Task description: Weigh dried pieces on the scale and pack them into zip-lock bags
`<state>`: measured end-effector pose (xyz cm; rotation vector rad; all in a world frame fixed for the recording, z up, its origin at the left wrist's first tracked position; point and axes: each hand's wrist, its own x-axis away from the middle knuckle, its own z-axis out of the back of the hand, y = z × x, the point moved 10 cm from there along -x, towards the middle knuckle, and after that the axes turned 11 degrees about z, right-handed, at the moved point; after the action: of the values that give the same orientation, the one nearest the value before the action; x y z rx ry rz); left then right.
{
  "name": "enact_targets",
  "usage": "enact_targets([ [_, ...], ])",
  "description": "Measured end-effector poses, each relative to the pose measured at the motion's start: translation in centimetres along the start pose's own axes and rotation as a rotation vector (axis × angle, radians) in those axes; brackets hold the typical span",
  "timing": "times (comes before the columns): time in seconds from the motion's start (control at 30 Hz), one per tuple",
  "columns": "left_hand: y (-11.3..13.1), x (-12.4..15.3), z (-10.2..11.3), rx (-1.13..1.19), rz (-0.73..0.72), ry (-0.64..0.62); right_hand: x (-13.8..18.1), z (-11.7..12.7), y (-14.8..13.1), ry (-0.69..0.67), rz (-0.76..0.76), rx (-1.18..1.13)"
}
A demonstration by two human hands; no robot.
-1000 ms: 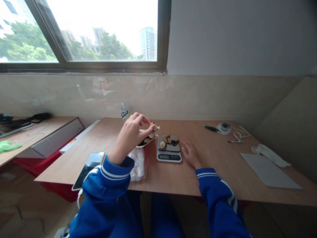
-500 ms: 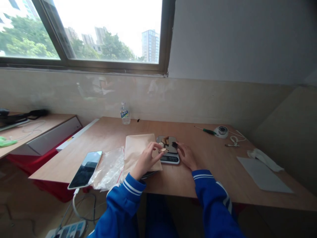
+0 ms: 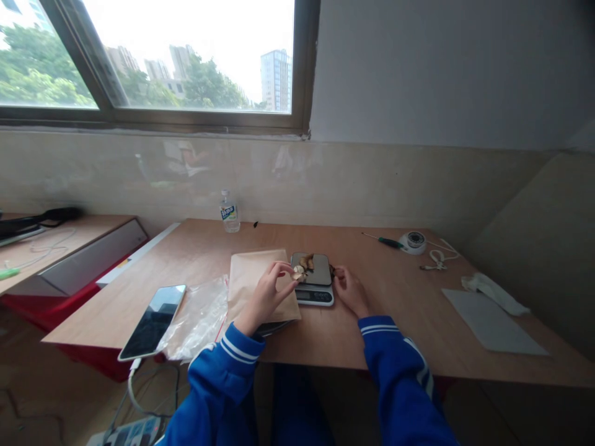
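Observation:
A small grey kitchen scale (image 3: 314,290) sits on the wooden table (image 3: 353,334) with a few pale and brown pieces (image 3: 304,262) on its platform. My left hand (image 3: 268,291) rests over a tan paper sheet (image 3: 251,275), its fingers pinched on a pale piece at the scale's left edge. My right hand (image 3: 348,288) is curled at the scale's right edge, pinching a small dark piece.
A clear plastic bag (image 3: 198,317) and a phone (image 3: 152,320) with a cable lie to the left. A water bottle (image 3: 229,212) stands at the back. A screwdriver (image 3: 385,241), a round device (image 3: 413,240), a grey sheet (image 3: 488,322) and a cloth (image 3: 493,290) lie to the right.
My left hand came down from the raised tray of pieces and now pinches at the scale. The tan sheet now covers where the tray was. My right hand closed on the scale's right edge.

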<state>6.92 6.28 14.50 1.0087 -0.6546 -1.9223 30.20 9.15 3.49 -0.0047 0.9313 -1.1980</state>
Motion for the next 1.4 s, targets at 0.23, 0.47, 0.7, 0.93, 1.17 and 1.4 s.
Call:
enact_targets([
  [0.23,0.6,-1.7,-3.5,-0.088,-0.018,-0.099,-0.2,-0.5,0.1,-0.049,0.098,0.165],
  [0.47,0.2,-5.1,-9.3,-0.247,0.001,-0.243,0.2,0.3,2.1,0.026,0.013,0.342],
  [0.7,-0.4,-5.3,-10.1,-0.409,-0.037,-0.224,0.3,1.1,2.7,0.076,-0.029,0.359],
  [0.93,0.1,-4.8,-7.0,-0.433,-0.081,-0.22,-0.1,1.5,0.2,0.092,0.07,0.287],
  [1.17,-3.7,1.8,-2.2,-0.695,0.228,-0.339,0.2,-0.8,-7.6,-0.204,0.445,0.224],
  [1.4,-6.5,5.4,-0.4,-0.892,0.314,-0.347,0.0,-1.3,-6.8,-0.223,0.359,0.208],
])
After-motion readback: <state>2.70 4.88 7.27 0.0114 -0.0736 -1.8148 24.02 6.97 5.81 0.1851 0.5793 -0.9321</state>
